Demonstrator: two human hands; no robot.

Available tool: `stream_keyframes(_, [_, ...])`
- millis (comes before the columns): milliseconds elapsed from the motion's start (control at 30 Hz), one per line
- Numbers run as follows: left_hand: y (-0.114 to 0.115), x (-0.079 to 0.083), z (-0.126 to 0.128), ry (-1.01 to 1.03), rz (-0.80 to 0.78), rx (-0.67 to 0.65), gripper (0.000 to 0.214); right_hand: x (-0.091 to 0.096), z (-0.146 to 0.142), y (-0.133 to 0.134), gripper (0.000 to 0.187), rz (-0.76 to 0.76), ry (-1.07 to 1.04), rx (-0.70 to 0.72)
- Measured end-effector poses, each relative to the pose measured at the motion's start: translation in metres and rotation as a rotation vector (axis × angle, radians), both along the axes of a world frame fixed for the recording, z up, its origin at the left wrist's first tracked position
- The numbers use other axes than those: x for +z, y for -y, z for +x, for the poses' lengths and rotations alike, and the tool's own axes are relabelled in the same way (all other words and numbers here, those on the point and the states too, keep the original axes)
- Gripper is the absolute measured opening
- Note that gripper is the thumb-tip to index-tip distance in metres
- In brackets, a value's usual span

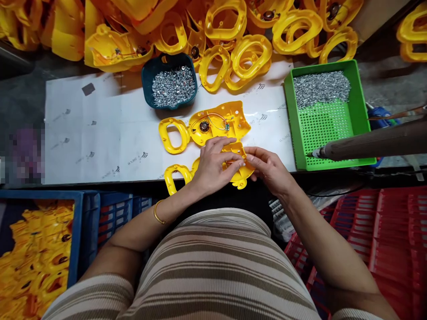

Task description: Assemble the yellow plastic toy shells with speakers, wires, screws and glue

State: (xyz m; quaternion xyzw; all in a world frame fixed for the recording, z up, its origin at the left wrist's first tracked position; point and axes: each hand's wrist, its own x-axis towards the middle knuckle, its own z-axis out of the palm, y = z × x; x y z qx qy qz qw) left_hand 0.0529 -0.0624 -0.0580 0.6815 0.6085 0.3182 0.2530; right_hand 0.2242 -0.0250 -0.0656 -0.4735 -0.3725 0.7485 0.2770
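Observation:
In front of me, a yellow plastic shell half (pixel 240 182) sits at the table's near edge, partly hidden under my hands. My left hand (pixel 218 162) lies over it, thumb and a finger pinched together above its inside; what they hold, if anything, is too small to tell. At the shell's right edge, my right hand (pixel 268 169) grips it between thumb and fingers. Just beyond lies another yellow shell half (pixel 245 118), open side up, with a round black speaker (pixel 204 126), wires and a small green circuit board (pixel 227 127). Both shells have an oval loop at the left.
A dark teal tub (pixel 147 91) of small silvery metal parts stands behind the shells. At right is a green basket (pixel 295 133) of screws, an electric screwdriver (pixel 322 152) reaching over it. Yellow shells (pixel 247 58) pile up at the back. Blue (pixel 77 231) and red crates (pixel 383 240) flank me.

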Motion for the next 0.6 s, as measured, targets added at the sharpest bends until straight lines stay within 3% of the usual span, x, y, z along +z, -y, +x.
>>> stream_keyframes(133, [-0.007, 0.001, -0.012, 0.030, 0.078, -0.052, 0.016, 0.004, 0.000, -0.002, 0.044, 0.014, 0.001, 0.029])
stream_keyframes(333, [-0.029, -0.004, -0.030, -0.005, 0.131, -0.337, 0.036, 0.005, -0.002, -0.003, 0.050, 0.017, 0.015, 0.097])
stream_keyframes(467, [-0.043, -0.007, -0.040, -0.016, 0.177, -0.513, 0.034, 0.007, -0.003, -0.005, 0.045, 0.031, 0.023, 0.147])
stream_keyframes(600, [-0.049, -0.007, -0.043, -0.035, 0.257, -0.588, 0.032, 0.009, -0.003, -0.006, 0.039, 0.047, 0.003, 0.172])
